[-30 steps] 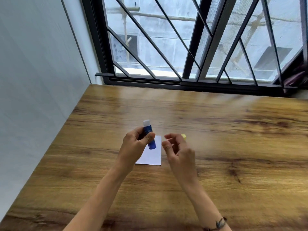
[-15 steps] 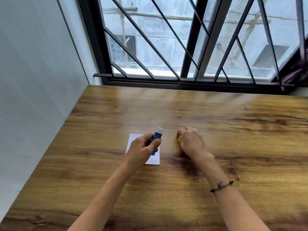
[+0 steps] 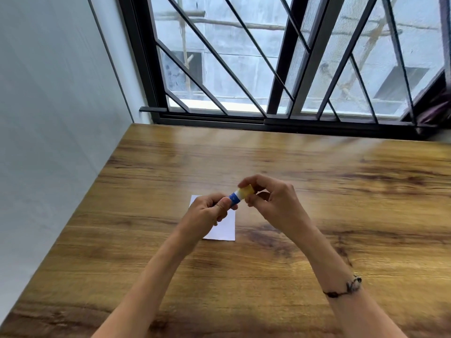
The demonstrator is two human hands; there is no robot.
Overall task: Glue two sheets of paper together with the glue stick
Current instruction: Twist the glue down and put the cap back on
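Left hand (image 3: 207, 213) gripped the blue glue stick (image 3: 234, 198) round its barrel, fingers curled, tip angled up and to the right. Right hand (image 3: 271, 203) pinched the yellow cap (image 3: 246, 191) between thumb and fingertips, cap sitting at the stick's white end; couldn't tell if it was fully seated. Both hands were held above the white paper (image 3: 225, 228), which lay flat on the wooden table (image 3: 341, 215), partly hidden under the left hand; sheet count not discernible. Dark cord bracelet (image 3: 346, 287) sat on the right wrist. Barred window (image 3: 268, 69) ran along the table's far edge, grey wall (image 3: 48, 118) on the left.
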